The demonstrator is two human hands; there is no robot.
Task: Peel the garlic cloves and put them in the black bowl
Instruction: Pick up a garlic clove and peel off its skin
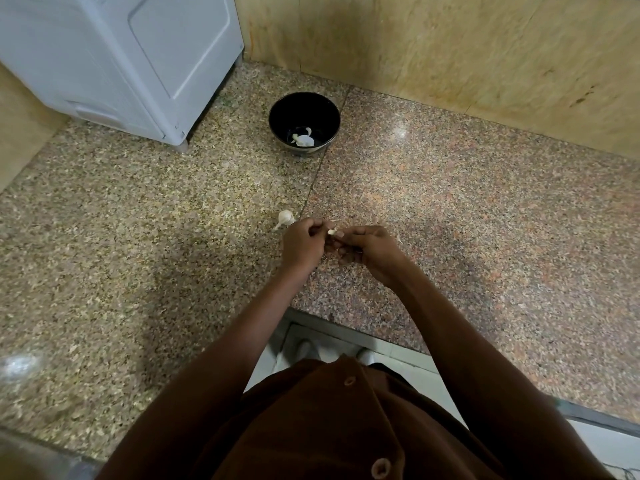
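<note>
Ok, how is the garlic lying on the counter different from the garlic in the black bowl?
The garlic on the counter is one piece with a thin stalk end, lying on the bare granite counter beside the left hand. The garlic in the black bowl is several pale pieces huddled at the bottom of the black bowl, farther from the hands. Both look whitish.

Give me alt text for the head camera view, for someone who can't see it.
Both hands, left hand and right hand, pinch a garlic clove above a granite counter. Behind them a black bowl holds peeled cloves; a garlic bulb lies beside the left hand.
</note>
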